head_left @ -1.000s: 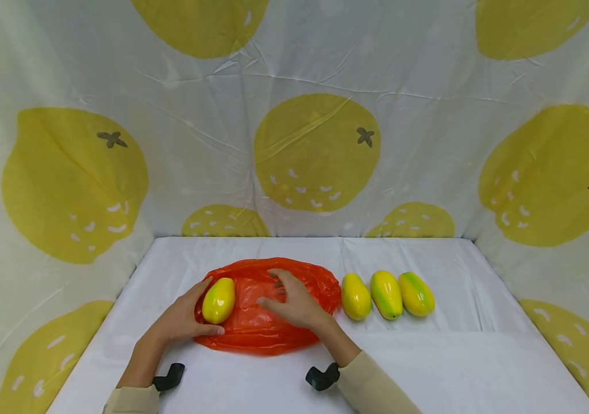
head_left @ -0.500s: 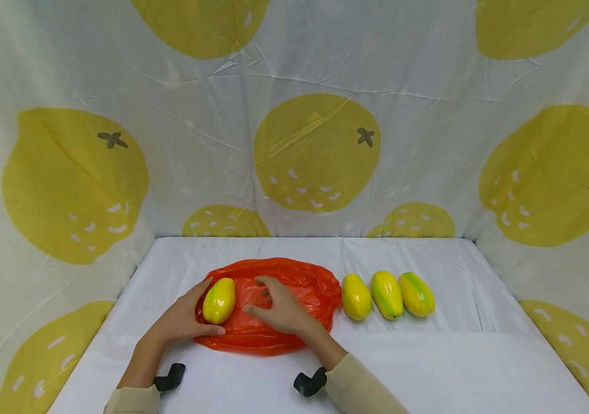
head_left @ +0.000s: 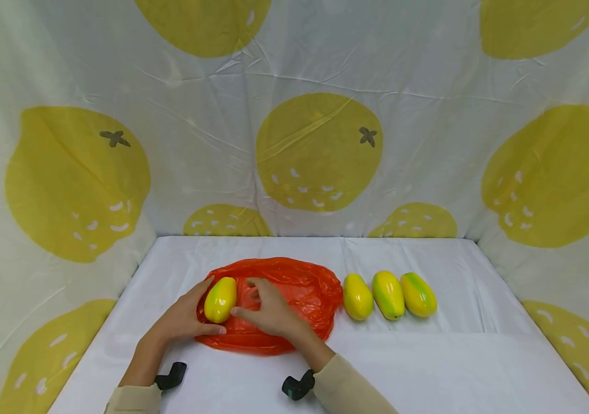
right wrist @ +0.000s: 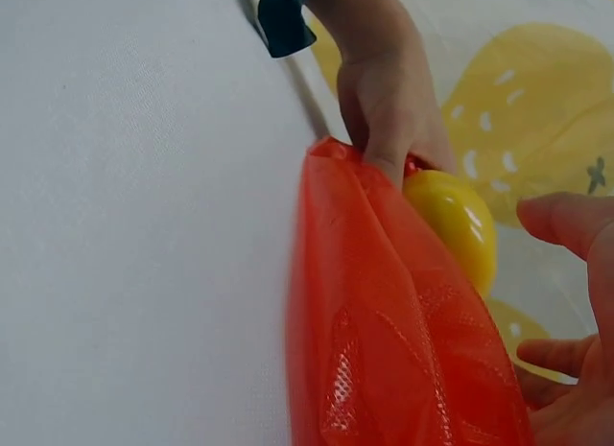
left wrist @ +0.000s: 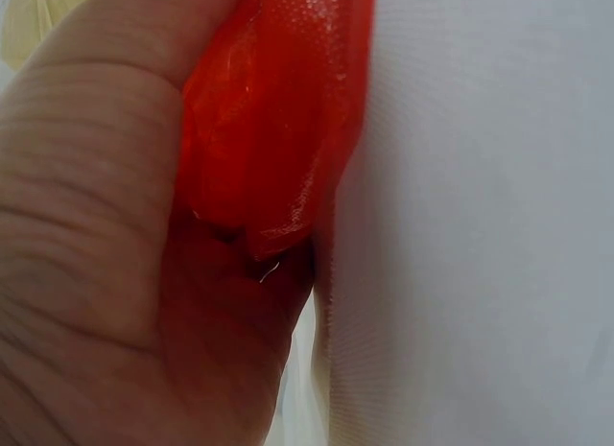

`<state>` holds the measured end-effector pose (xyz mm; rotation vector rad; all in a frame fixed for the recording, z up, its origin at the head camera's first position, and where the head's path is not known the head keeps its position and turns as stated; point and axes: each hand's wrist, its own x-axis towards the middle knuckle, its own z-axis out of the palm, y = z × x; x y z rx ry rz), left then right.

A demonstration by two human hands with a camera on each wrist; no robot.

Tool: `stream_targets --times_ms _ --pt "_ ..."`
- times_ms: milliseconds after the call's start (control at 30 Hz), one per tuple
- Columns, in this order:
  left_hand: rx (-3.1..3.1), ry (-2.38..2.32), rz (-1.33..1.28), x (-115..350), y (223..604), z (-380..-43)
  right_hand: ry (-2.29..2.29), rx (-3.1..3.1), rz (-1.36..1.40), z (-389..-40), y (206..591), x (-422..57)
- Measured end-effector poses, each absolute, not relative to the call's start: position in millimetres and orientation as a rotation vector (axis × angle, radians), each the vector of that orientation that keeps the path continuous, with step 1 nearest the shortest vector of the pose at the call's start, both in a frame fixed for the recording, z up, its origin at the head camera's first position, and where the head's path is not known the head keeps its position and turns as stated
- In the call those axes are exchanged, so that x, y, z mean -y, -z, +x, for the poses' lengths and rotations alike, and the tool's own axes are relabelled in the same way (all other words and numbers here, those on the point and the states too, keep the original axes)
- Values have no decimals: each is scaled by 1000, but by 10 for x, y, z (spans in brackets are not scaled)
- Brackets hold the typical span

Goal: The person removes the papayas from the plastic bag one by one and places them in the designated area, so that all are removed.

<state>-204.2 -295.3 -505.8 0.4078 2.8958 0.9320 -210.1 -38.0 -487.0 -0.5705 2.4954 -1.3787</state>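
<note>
A red plastic bag (head_left: 294, 299) lies on the white-covered table, its mouth spread at the left end. In the head view a glossy yellow papaya (head_left: 220, 300) sits in that mouth, beside my left hand (head_left: 184, 315). My left hand holds the bag's rim, its thumb along the near edge and its fingers at the far edge. The left wrist view has red film (left wrist: 278, 110) against the thumb. Over the bag, my right hand (head_left: 269, 310) has its thumb and fingers spread towards the papaya; the right wrist view leaves a gap between them and the papaya (right wrist: 456, 221).
Three more yellow papayas lie in a row right of the bag: a near one (head_left: 358, 297), a green-streaked middle one (head_left: 389, 295) and a green-striped outer one (head_left: 418, 294). Fabric walls (head_left: 320, 75) with yellow fruit prints enclose the table's back and sides.
My right hand has moved left across the bag, towards the papaya at its mouth. The left hand, the bag and the fruit look unmoved.
</note>
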Motion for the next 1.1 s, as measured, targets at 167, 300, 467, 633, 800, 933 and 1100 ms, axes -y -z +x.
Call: stream_targets --times_ms 167,300,467,633,800,933,1100 --pt "-2902 -933 425 2956 5066 -2048 1369 -2527 -541 -2096 4913 492" --pt "-2897 -952 447 2950 5065 -2045 1383 -2539 -468 -2080 4945 587" --pt "-2888 -973 458 2945 5069 -2046 1406 -2534 -418 -2059 4968 664" --pt "-2896 -980 484 2949 5073 -2056 1399 -2541 -400 -2066 5000 721" --pt "-2891 -993 512 2959 5085 -2067 1383 -2536 -380 -2078 5017 783" --pt "-2889 -1004 507 2962 5091 -2074 1389 -2522 -391 -2084 5018 831" --pt "-2892 -1008 520 2970 5093 -2084 1387 -2523 -402 -2071 5002 868"
